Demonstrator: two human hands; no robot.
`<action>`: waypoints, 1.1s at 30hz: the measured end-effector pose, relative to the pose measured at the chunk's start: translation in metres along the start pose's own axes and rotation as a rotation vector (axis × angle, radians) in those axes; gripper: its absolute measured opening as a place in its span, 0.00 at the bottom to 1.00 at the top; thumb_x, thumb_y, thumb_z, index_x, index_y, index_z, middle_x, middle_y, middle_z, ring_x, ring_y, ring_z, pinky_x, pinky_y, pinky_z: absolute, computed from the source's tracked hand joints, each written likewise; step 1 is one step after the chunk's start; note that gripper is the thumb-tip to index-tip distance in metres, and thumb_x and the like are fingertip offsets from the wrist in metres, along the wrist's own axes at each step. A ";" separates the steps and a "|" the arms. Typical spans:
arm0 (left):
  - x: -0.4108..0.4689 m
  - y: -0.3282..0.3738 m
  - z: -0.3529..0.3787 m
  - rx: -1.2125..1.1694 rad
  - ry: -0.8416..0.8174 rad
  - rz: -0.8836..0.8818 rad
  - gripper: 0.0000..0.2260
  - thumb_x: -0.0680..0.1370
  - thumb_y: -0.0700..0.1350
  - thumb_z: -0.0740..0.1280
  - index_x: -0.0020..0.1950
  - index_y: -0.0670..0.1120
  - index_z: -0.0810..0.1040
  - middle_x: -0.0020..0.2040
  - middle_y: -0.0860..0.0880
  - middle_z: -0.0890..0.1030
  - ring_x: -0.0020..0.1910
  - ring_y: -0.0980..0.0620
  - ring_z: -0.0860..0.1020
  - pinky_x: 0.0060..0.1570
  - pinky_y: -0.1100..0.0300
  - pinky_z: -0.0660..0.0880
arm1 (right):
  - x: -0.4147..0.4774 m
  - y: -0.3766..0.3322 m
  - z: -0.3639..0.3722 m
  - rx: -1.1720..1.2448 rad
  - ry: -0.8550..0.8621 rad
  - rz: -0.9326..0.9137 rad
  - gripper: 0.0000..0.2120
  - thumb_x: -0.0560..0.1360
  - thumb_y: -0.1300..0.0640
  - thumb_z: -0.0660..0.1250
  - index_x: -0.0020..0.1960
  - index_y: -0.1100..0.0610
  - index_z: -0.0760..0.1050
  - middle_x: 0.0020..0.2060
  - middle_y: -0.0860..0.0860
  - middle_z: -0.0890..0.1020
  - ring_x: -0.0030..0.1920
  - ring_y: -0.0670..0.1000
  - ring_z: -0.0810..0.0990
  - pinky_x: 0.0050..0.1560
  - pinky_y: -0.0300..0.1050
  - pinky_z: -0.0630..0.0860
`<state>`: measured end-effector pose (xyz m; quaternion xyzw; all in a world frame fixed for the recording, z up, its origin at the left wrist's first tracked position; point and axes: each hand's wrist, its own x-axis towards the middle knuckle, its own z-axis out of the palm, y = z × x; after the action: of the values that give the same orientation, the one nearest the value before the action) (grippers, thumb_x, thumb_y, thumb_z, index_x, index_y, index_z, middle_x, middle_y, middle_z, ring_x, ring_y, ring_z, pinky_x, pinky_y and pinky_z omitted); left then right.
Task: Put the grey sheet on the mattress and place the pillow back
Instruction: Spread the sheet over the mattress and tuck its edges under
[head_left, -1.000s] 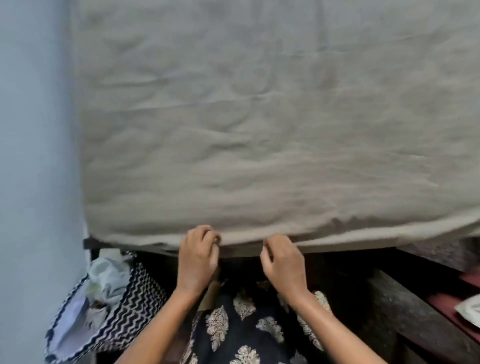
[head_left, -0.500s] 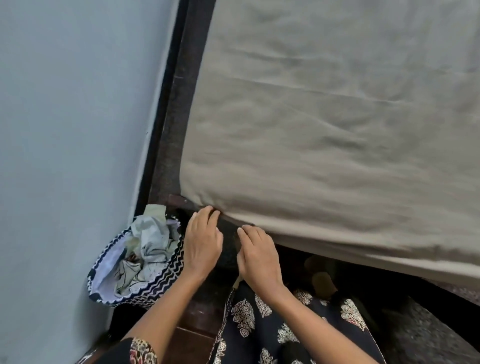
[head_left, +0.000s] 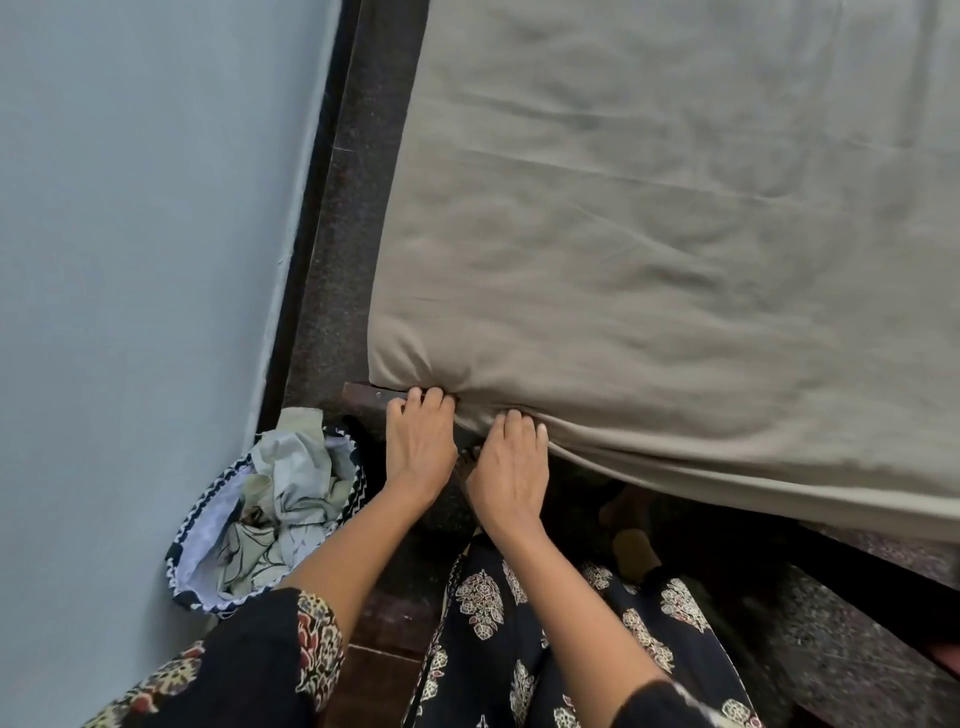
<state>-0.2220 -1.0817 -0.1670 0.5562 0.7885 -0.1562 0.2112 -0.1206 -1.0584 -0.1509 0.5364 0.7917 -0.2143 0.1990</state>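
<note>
The grey sheet (head_left: 675, 249) lies wrinkled over the mattress and wraps its near left corner. My left hand (head_left: 420, 447) is at that corner, its fingertips curled into a gathered bunch of the sheet just above the dark bed frame (head_left: 363, 396). Right beside it, my right hand (head_left: 511, 470) presses its fairly straight fingers against the sheet's lower edge, under the mattress side. No pillow is in view.
A pale blue wall (head_left: 140, 260) stands close on the left, with a dark speckled strip of floor (head_left: 353, 208) between it and the mattress. A zigzag-patterned basket (head_left: 208, 540) full of crumpled cloth sits by the wall, left of my arms. Dark space lies under the bed.
My view and both hands have shifted left along the mattress edge to its corner. The hands went from gripping the sheet's hem mid-edge to working it in at the corner.
</note>
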 end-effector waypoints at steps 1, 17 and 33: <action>0.003 0.000 -0.004 0.010 -0.010 -0.001 0.14 0.76 0.40 0.55 0.58 0.49 0.74 0.54 0.50 0.76 0.54 0.48 0.73 0.53 0.54 0.63 | 0.009 0.000 -0.008 0.001 -0.057 -0.009 0.20 0.69 0.56 0.69 0.59 0.61 0.74 0.53 0.55 0.77 0.57 0.57 0.75 0.66 0.52 0.66; -0.019 -0.016 0.012 -0.363 0.201 0.042 0.19 0.71 0.40 0.59 0.58 0.40 0.80 0.59 0.43 0.79 0.56 0.44 0.78 0.52 0.49 0.76 | 0.049 0.014 -0.010 0.054 -0.260 -0.084 0.17 0.70 0.53 0.69 0.58 0.56 0.75 0.56 0.53 0.80 0.58 0.55 0.78 0.56 0.48 0.71; -0.020 0.010 0.018 -0.114 0.120 -0.103 0.21 0.68 0.40 0.62 0.62 0.40 0.74 0.61 0.41 0.75 0.61 0.41 0.73 0.64 0.44 0.68 | 0.052 0.017 -0.005 0.110 -0.266 -0.081 0.19 0.71 0.52 0.69 0.61 0.58 0.74 0.58 0.55 0.78 0.60 0.57 0.76 0.60 0.49 0.69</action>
<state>-0.2036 -1.1032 -0.1722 0.5105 0.8347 -0.0881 0.1867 -0.1233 -1.0105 -0.1769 0.4811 0.7664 -0.3342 0.2636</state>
